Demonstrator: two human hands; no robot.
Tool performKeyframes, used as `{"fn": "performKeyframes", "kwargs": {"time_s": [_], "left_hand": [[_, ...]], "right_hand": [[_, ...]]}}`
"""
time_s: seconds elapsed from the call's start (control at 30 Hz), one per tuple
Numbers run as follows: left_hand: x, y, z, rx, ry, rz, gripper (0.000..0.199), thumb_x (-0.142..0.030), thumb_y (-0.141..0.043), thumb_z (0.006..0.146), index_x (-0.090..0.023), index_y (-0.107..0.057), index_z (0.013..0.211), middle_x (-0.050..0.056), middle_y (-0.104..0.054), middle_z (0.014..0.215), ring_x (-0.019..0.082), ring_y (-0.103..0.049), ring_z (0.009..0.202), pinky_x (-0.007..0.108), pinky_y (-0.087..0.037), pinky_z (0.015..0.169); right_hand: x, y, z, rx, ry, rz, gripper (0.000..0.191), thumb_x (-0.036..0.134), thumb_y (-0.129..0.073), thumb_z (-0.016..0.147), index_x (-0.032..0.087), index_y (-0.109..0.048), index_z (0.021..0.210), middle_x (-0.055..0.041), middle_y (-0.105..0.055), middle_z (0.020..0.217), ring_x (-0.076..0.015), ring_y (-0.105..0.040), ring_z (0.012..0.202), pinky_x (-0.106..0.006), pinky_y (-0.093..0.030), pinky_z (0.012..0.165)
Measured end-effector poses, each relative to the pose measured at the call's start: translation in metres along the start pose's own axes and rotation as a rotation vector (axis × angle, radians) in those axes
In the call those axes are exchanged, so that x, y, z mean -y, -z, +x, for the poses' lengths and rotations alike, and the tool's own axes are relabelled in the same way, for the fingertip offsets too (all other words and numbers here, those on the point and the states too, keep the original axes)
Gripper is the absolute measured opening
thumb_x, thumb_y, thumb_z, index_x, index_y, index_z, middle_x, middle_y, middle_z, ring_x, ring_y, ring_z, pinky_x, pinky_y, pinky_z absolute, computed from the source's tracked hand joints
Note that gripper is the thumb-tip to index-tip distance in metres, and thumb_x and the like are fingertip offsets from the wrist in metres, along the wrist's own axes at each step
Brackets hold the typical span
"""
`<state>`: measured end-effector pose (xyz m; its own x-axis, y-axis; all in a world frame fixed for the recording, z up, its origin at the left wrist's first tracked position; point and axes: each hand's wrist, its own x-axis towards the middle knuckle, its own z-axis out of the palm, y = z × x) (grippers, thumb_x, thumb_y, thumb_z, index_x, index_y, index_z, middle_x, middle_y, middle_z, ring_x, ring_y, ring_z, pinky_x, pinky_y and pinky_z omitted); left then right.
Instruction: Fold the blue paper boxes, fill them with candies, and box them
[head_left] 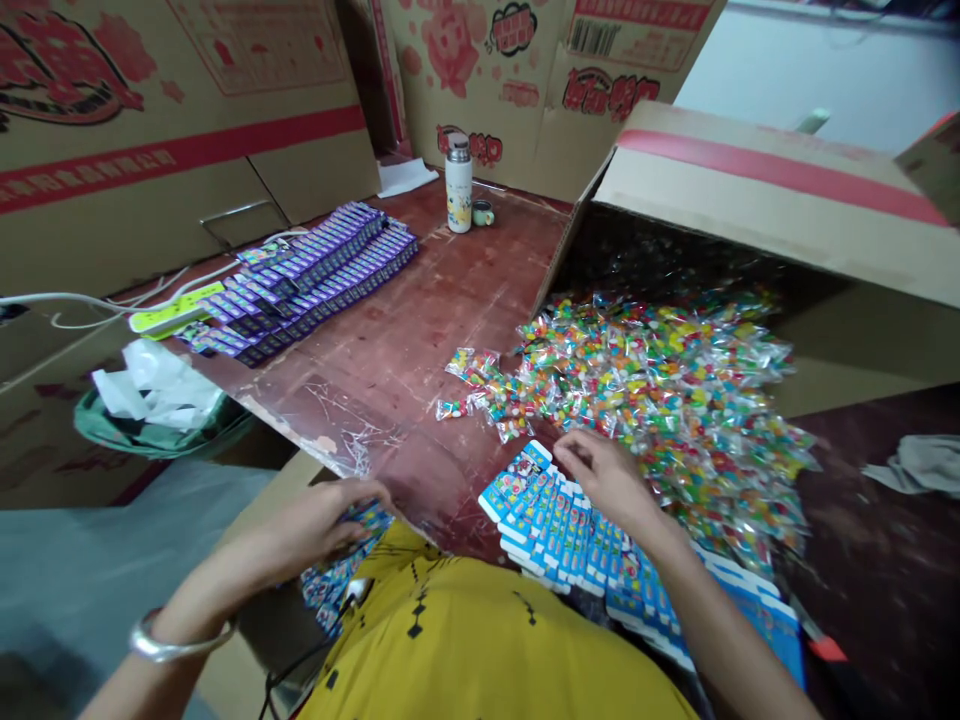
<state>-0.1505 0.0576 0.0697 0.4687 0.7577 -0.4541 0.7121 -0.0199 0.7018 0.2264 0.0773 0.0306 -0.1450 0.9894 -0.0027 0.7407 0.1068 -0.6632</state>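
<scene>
My left hand hovers beyond the table's front edge, over an open carton holding several small blue printed boxes. Its fingers point downward, and a gap shows between thumb and forefinger; the other fingertips are partly hidden. On the table, my right hand is closed, fingers curled beside the upper end of a fanned row of flat blue printed boxes. Whatever sits between those fingertips is too small to make out. Just past this hand lies a large heap of clear packets of colourful candies.
A big cardboard box lies on its side behind the candy heap. Purple boxes stand in rows at the left, beside a yellow-green power strip. A white flask stands at the back. A green-lined bin hangs left.
</scene>
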Motion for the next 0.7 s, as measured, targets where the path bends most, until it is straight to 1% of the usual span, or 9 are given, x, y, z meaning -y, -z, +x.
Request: {"fn": "performKeyframes", "kwargs": {"time_s": [0.03,0.1,0.17,0.23,0.33,0.4,0.5,0.6,0.7], "left_hand": [[0.005,0.003,-0.003,-0.042,0.016,0.076,0.031,-0.027,-0.058,0.081,-0.029,-0.064,0.11,0.003,-0.067,0.104,0.024,-0.063,0.093,0.032,-0.046,0.082],[0.005,-0.004,0.003,-0.151,0.006,0.162,0.034,-0.033,-0.059,0.082,-0.029,-0.062,0.115,0.005,-0.065,0.11,0.025,-0.062,0.096,0.034,-0.045,0.085],[-0.007,-0.026,0.021,-0.243,-0.045,0.166,0.035,-0.04,-0.059,0.083,-0.028,-0.059,0.116,0.006,-0.063,0.112,0.024,-0.061,0.096,0.034,-0.045,0.085],[-0.025,-0.055,0.045,-0.303,-0.111,0.135,0.036,-0.044,-0.062,0.081,-0.025,-0.058,0.111,0.005,-0.063,0.104,0.023,-0.061,0.09,0.033,-0.047,0.079],[-0.049,-0.092,0.077,-0.339,-0.203,0.145,0.04,-0.047,-0.065,0.079,-0.023,-0.057,0.111,0.007,-0.061,0.103,0.025,-0.058,0.097,0.035,-0.048,0.081],[-0.059,-0.107,0.09,-0.37,-0.251,0.142,0.048,-0.047,-0.064,0.079,-0.023,-0.052,0.118,0.009,-0.059,0.11,0.027,-0.054,0.105,0.039,-0.046,0.087],[-0.067,-0.118,0.102,-0.395,-0.314,0.149,0.067,-0.047,-0.067,0.077,-0.022,-0.041,0.133,0.013,-0.054,0.122,0.03,-0.049,0.114,0.045,-0.042,0.096],[-0.072,-0.128,0.113,-0.402,-0.303,0.191,0.08,-0.045,-0.071,0.072,-0.019,-0.034,0.139,0.016,-0.053,0.126,0.034,-0.049,0.115,0.049,-0.039,0.099],[-0.075,-0.134,0.119,-0.406,-0.26,0.216,0.078,-0.041,-0.069,0.075,-0.014,-0.035,0.14,0.02,-0.054,0.125,0.036,-0.05,0.115,0.051,-0.038,0.1]], "right_hand": [[-0.005,-0.004,0.001,0.021,-0.002,-0.103,0.022,0.039,-0.052,0.09,0.024,-0.065,0.079,-0.0018,-0.065,0.077,-0.0197,-0.06,0.072,-0.029,-0.041,0.062],[-0.008,-0.016,0.004,0.005,-0.036,-0.276,0.024,0.044,-0.057,0.086,0.023,-0.064,0.077,-0.0041,-0.064,0.079,-0.0214,-0.06,0.072,-0.03,-0.039,0.061],[-0.004,-0.028,0.006,-0.03,-0.069,-0.391,0.029,0.051,-0.064,0.08,0.022,-0.064,0.081,-0.0075,-0.063,0.084,-0.023,-0.059,0.073,-0.031,-0.038,0.062],[0.0,-0.037,0.007,-0.044,-0.083,-0.441,0.035,0.053,-0.07,0.074,0.02,-0.062,0.082,-0.0094,-0.063,0.087,-0.0238,-0.059,0.074,-0.031,-0.037,0.062],[-0.001,-0.041,0.009,-0.065,-0.076,-0.361,0.029,0.049,-0.068,0.077,0.021,-0.059,0.077,-0.0053,-0.062,0.081,-0.0213,-0.058,0.071,-0.029,-0.036,0.06],[-0.004,-0.038,0.009,-0.086,-0.046,-0.207,0.027,0.045,-0.062,0.083,0.021,-0.058,0.072,-0.0007,-0.06,0.072,-0.0178,-0.056,0.065,-0.027,-0.036,0.059],[-0.005,-0.03,0.006,-0.135,-0.029,-0.028,0.028,0.04,-0.055,0.088,0.021,-0.057,0.068,0.0026,-0.057,0.064,-0.0146,-0.052,0.058,-0.026,-0.036,0.058],[0.004,-0.026,0.003,-0.221,-0.026,-0.075,0.028,0.037,-0.054,0.089,0.021,-0.06,0.066,0.0009,-0.057,0.068,-0.0146,-0.05,0.06,-0.027,-0.035,0.058],[0.016,-0.024,0.0,-0.285,0.017,-0.143,0.027,0.034,-0.053,0.09,0.022,-0.064,0.069,-0.0022,-0.058,0.077,-0.016,-0.052,0.066,-0.029,-0.037,0.063]]}}
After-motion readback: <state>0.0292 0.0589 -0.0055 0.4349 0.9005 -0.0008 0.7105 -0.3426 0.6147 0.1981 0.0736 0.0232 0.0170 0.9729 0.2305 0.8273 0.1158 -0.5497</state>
